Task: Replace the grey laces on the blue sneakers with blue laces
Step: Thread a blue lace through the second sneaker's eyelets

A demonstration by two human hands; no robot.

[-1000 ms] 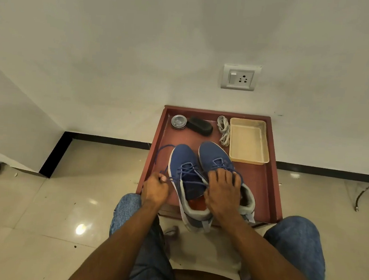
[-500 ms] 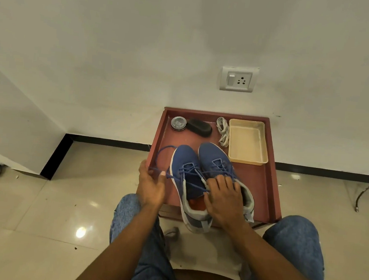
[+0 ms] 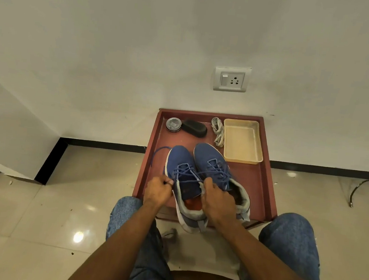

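From my remote seat, I see the left hand (image 3: 158,190) has closed since half a second ago: then its fingers were spread beside the left blue knit sneaker (image 3: 181,173), now they are curled into a fist pinching the thin blue lace (image 3: 159,154) close against the shoe's side. The lace's free loop at the left stands a little narrower than before. The right hand (image 3: 217,198) has changed too: a second ago it lay flat across both shoes' openings, and now its fingers are curled at the left sneaker's tongue, gripping the lace there.
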